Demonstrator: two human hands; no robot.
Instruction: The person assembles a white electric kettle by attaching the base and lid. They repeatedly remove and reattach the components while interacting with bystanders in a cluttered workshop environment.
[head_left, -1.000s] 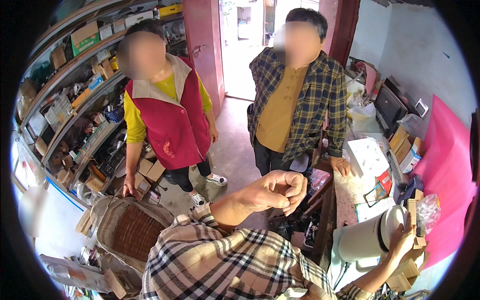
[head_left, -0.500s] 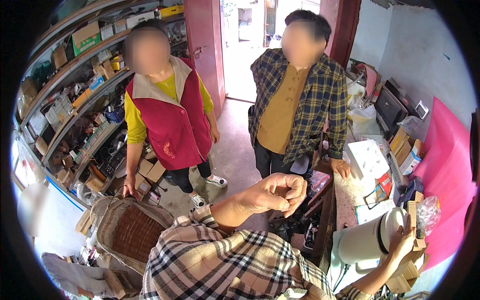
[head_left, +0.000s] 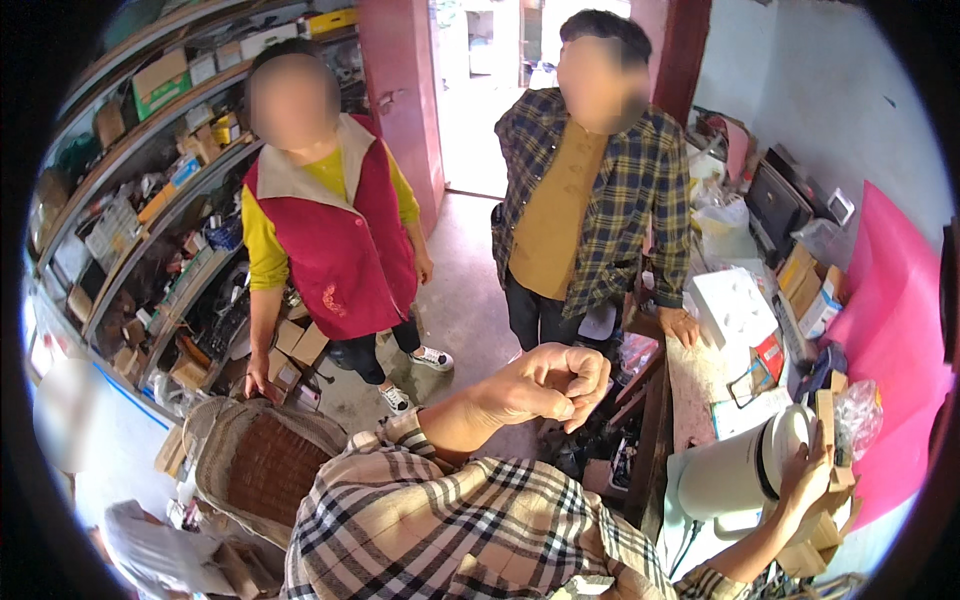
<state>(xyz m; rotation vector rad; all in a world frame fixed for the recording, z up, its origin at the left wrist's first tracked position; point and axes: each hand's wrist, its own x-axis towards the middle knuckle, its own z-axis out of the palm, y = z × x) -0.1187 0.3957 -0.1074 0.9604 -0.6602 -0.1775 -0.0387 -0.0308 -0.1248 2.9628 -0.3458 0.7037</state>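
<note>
My left hand is held up in front of my chest, its fingers curled in and the thumb against them. Nothing shows in it. On the right, my right hand grips the rim side of a round white lid. This lid tops a white cylindrical appliance, which leans on the table at the right. A dark gap shows between lid and body, and a black cord hangs below it.
A person in a red vest stands at the front left beside a wicker basket chair. Another in a plaid shirt rests a hand on the cluttered table. Packed shelves line the left wall; a pink sheet hangs right.
The whole view has shifted slightly. Both my hands keep their positions and grips, and the two people stand as before.
</note>
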